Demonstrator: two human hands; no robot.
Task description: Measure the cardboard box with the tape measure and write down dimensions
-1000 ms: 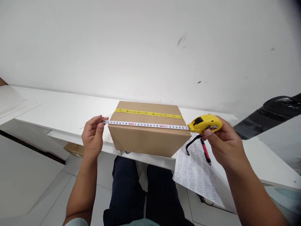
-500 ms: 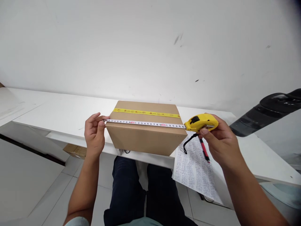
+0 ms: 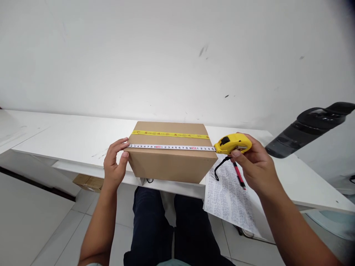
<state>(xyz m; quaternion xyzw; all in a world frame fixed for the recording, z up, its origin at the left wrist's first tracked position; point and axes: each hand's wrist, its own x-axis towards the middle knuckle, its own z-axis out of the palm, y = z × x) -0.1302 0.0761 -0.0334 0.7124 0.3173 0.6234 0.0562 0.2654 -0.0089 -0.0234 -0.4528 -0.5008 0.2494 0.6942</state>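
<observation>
A brown cardboard box [image 3: 172, 166] with a yellow printed tape strip [image 3: 172, 135] across its top sits on the white table. Along the top front edge lies the stretched white blade [image 3: 177, 147] of a tape measure. My left hand [image 3: 115, 162] is at the box's left edge, holding the blade's end with its fingertips; the very end is hidden. The yellow tape measure case [image 3: 233, 143] is gripped in my right hand [image 3: 259, 162], just past the box's right edge. A black wrist strap [image 3: 217, 169] hangs from the case.
A handwritten sheet of paper [image 3: 229, 201] with a red and black pen [image 3: 239, 175] lies right of the box, overhanging the table edge. A dark bottle [image 3: 302, 131] stands at the right. Another carton [image 3: 88, 182] is below the white table [image 3: 69, 133].
The tape measure case has shifted left, closer to the box, and less blade shows. My left hand has moved right against the box's left edge. The view has shifted slightly.
</observation>
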